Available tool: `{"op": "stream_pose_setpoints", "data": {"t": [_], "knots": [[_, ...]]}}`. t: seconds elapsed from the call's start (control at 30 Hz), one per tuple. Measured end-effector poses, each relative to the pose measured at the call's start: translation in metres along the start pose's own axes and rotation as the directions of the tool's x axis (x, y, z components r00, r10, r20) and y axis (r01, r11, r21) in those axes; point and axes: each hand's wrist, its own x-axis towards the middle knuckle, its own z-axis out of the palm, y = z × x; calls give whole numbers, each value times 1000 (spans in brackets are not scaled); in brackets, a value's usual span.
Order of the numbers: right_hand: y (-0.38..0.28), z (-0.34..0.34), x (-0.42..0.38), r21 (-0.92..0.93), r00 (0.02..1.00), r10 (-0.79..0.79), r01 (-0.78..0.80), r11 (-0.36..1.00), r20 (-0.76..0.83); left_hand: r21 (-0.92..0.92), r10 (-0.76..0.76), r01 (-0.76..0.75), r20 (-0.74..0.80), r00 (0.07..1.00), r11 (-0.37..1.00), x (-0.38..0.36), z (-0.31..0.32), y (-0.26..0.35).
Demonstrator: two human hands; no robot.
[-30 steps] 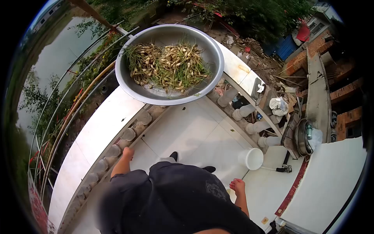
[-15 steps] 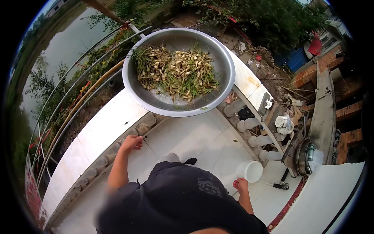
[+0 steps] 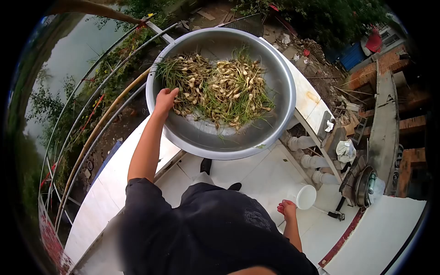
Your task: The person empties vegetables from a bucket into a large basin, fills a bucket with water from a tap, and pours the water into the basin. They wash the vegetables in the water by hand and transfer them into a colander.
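Note:
A large metal basin (image 3: 238, 142) rests on the corner of a white balustrade ledge (image 3: 114, 178). It holds a heap of plants with pale bulbs and green stalks (image 3: 220, 89). My left hand (image 3: 165, 101) reaches up over the basin's left rim, fingers on the edge of the heap. Whether it grips the rim or the plants I cannot make out. My right hand (image 3: 287, 210) hangs by my side with its fingers loosely curled, holding nothing, close to a white bucket (image 3: 306, 196).
The white tiled balcony floor (image 3: 256, 178) lies below me, with white balusters (image 3: 306, 153) under the ledge. A cluttered shelf with a cloth (image 3: 346, 151) and metal pots (image 3: 364, 185) stands at the right. Curved metal pipes (image 3: 82, 119) and water lie beyond the railing.
My left hand has risen from beside the balustrade up to the basin's left rim. The view has moved closer to the basin. My right hand stays low beside the bucket.

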Motion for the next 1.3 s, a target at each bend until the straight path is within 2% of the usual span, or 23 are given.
{"op": "stream_pose_setpoints", "data": {"t": [0.03,0.1,0.2,0.3,0.33,0.47,0.5,0.53,0.57,0.6,0.63,0.7,0.77,0.87,0.9,0.93,1.0,1.1,1.17,1.23,1.27,1.3], "knots": [[3,9,-8,-17,1000,1,-1,1000,6,101,39,-25,-137,990,995,37,6,-6],[9,23,-28,-5,999,29,-29,1000,-19,64,-95,107,-167,981,992,96,13,-10],[26,34,-58,42,995,88,-86,995,-56,91,-80,115,-322,943,989,141,38,-10],[46,34,-75,60,980,171,-166,984,-103,185,-182,217,-185,966,959,177,49,-5],[53,32,-79,70,974,197,-190,979,-111,153,-194,195,-19,981,969,186,49,0],[56,39,-91,78,956,246,-236,969,-158,374,-176,230,-171,969,899,145,98,48],[55,40,-90,100,959,242,-229,968,-148,539,-70,61,-3,998,840,135,102,56],[55,42,-86,122,962,237,-220,968,-137,523,-89,51,48,995,851,130,113,57],[55,43,-82,144,964,232,-213,966,-127,636,-133,-1,164,978,772,118,121,64],[52,47,-78,147,969,218,-201,969,-116,714,-88,-77,191,978,696,89,126,76],[45,52,-73,148,974,203,-187,971,-103,741,29,-121,135,990,661,73,134,67],[28,61,-65,129,982,175,-164,978,-78,707,119,-162,111,987,688,48,135,52],[10,71,-57,96,988,147,-141,985,-57,741,0,-189,248,969,644,24,122,53],[-4,75,-41,62,993,109,-106,992,-43,745,63,-260,282,957,614,-9,110,34],[-8,76,-39,53,994,101,-99,994,-42,723,-28,-259,359,933,641,-13,104,24],[-12,77,-38,50,994,98,-96,994,-42,768,-5,-338,405,914,543,-26,99,18],[-18,79,-37,49,995,92,-89,995,-45,776,-282,-489,611,740,398,-21,90,-6],[-20,78,-39,39,995,93,-91,995,-45,633,-261,-676,773,578,377,-23,62,22],[-20,75,-51,41,993,106,-104,994,-59,479,-264,-763,877,401,434,13,48,29],[-16,73,-54,52,990,120,-116,992,-76,521,-222,-700,850,478,488,60,40,55],[-8,68,-57,57,988,132,-128,990,-86,665,-142,-642,729,670,382,75,43,78],[0,65,-61,59,985,147,-141,988,-94,690,47,-592,634,772,416,100,51,85]]}}
